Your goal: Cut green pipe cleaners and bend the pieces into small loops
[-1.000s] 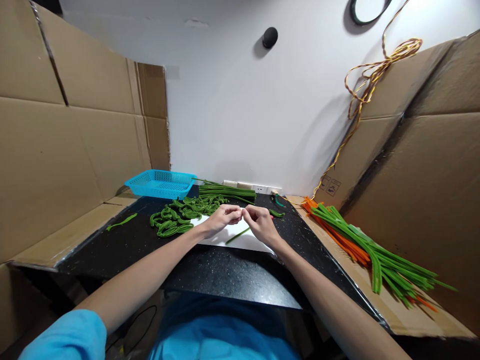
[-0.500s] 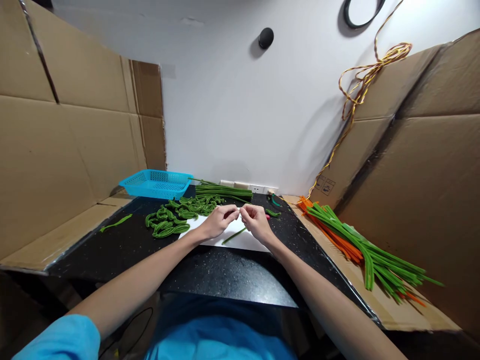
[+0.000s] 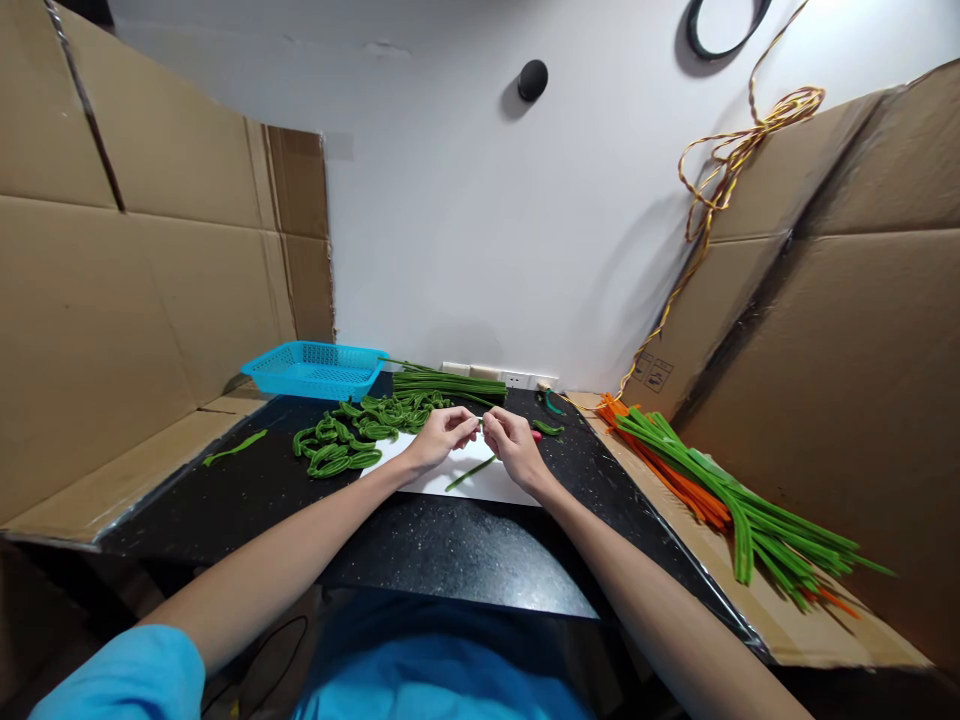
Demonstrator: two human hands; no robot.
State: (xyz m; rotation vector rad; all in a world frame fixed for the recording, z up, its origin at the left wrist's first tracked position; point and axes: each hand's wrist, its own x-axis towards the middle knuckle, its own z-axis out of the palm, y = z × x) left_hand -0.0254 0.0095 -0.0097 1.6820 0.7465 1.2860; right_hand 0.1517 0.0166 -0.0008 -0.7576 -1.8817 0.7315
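Pinching a thin green stem [image 3: 471, 473] at my fingertips, I have two hands close together over one white sheet [image 3: 427, 480]. The fingers of my left hand [image 3: 437, 440] are closed, thumb against forefinger, and those of my right hand [image 3: 515, 447] are closed the same way; a small bit of green shows between them. One length of the stem shows below my right hand, straight, its long axis slanting across the sheet, the free end pointing left and towards me. Whether that length touches the sheet, I cannot tell.

Just right of my right hand lie one curved green piece [image 3: 548, 428] and one red thing [image 3: 536, 436], partly hidden. Left of the sheet, partly on it, sits one heap of green loops [image 3: 335, 459], too tangled to count. Behind the heap is one dark green bundle [image 3: 450, 384], its long axis running left to right. One blue basket [image 3: 315, 370] stands at the back left of the black table [image 3: 450, 555], and one flat green strip [image 3: 236, 448] lies alone nearer me.

On the cardboard at my right are two bundles, one bright green [image 3: 712, 480], one orange [image 3: 675, 480] partly beneath it, both slanting from back left to front right.
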